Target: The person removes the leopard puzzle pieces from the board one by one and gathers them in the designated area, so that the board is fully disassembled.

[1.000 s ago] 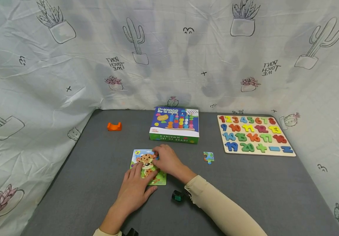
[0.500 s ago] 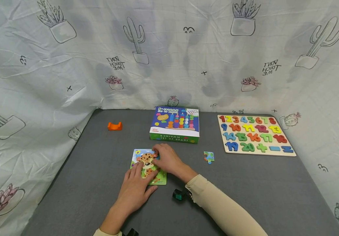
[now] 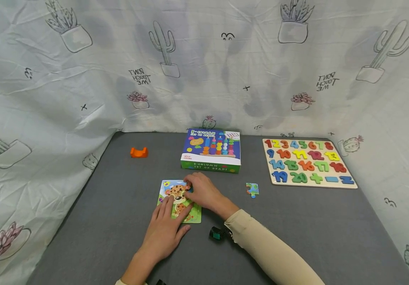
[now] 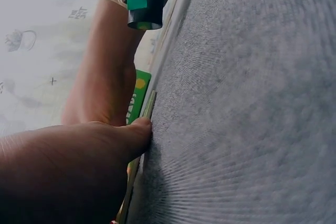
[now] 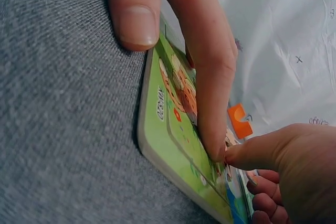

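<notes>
A leopard jigsaw puzzle in a green-edged tray lies on the grey table before me in the head view. My left hand rests on its lower left part, fingers stretched over the picture. Its thumb lies by the near edge, on the table. At the upper right corner my right hand has thumb and index finger bent around a puzzle piece, mostly hidden under the fingers. The right wrist view shows the right thumb right at a left fingertip, over the tray. One loose puzzle piece lies to the right.
Behind the puzzle stands a bead set box. A wooden number board lies at the back right, and an orange plastic piece at the back left. Patterned cloth hangs behind and beside the table.
Both hands stay almost in place on the puzzle. The right hand has shifted very slightly away from me; the loose piece and other objects lie as before.
</notes>
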A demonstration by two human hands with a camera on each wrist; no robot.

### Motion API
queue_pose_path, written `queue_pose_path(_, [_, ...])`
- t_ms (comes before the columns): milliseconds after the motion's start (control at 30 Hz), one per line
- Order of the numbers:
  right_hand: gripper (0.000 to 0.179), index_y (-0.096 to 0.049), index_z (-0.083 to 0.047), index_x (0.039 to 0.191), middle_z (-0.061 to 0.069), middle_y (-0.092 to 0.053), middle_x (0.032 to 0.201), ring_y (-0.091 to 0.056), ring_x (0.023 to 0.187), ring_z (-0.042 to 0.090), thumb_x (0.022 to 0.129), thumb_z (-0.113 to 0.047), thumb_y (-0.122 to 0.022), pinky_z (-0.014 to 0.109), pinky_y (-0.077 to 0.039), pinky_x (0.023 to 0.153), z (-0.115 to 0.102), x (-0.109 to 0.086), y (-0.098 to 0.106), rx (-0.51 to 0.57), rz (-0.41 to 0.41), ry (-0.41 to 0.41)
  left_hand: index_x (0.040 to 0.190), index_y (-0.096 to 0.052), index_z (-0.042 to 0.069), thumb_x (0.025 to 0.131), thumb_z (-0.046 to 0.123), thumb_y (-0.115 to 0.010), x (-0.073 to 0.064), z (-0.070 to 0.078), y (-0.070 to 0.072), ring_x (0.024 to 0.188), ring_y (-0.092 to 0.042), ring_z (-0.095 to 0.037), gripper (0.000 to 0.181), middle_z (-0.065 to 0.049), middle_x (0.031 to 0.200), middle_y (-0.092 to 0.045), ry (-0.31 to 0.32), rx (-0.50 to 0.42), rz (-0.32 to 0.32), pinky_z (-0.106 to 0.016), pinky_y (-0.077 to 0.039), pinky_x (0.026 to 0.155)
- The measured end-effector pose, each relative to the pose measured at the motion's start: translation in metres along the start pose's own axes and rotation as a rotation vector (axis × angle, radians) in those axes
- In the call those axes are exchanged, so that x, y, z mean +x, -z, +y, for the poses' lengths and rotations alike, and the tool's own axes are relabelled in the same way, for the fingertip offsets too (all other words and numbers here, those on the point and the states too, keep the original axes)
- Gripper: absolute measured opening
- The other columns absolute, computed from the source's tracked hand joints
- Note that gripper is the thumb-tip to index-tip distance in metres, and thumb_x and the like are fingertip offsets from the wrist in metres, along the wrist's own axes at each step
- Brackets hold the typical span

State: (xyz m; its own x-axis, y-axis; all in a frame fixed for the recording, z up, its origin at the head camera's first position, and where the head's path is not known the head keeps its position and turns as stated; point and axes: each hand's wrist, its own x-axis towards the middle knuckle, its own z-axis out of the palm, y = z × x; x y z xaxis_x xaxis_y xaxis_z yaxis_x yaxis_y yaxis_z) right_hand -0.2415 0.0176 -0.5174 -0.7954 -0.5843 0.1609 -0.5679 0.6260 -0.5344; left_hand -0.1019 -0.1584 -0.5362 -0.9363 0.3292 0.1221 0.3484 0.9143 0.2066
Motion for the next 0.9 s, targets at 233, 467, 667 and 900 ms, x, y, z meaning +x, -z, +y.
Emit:
queue_pose_path(233, [0.033,-0.076,-0.009,0.125,-0.002,-0.067,0.101,-0.061,0.096,0.016,0.096,-0.021,-0.086,0.037,-0.056,0.085,0.004,-0.006,0.005,-0.001,0.029,0.025,0.162,-0.056,0.03,0.105,0.048,-0.07,0.0,0.001,0.003,0.158,-0.027,-0.048,0.061,-0.032,0.168,-0.031,-0.001,-0.006,0.0,-0.067,-0.028,0.124])
queue_pose_path(467, [0.035,-0.076,-0.011,0.129,-0.001,-0.069,0.107,-0.062,0.1,0.017,0.098,-0.025,-0.085,0.039,-0.057,0.087,0.017,-0.021,0.021,-0.001,0.061,0.026,0.16,-0.057,0.031,0.103,0.046,-0.073,-0.001,0.001,0.003,0.157,-0.028,-0.048,0.061,-0.032,0.168,-0.032,0.015,-0.004,-0.003,-0.065,-0.028,0.124])
queue_pose_path(667, [0.034,-0.076,-0.009,0.126,0.0,-0.068,0.105,-0.062,0.099,0.019,0.096,-0.022,-0.087,0.042,-0.057,0.086,0.033,-0.037,0.044,-0.02,0.102,0.016,0.161,-0.056,0.033,0.103,0.047,-0.074,0.0,0.001,0.001,0.158,-0.027,-0.049,0.062,-0.032,0.168,-0.031,0.022,-0.014,-0.01,-0.066,-0.026,0.125])
queue_pose_path(900, [0.034,-0.077,-0.007,0.123,0.002,-0.065,0.104,-0.061,0.098,0.023,0.094,-0.019,-0.089,0.044,-0.057,0.086,0.048,-0.052,0.063,-0.035,0.13,-0.006,0.162,-0.054,0.033,0.104,0.047,-0.073,0.001,0.002,0.001,0.158,-0.027,-0.049,0.062,-0.032,0.169,-0.03,0.03,-0.009,-0.01,-0.065,-0.026,0.125])
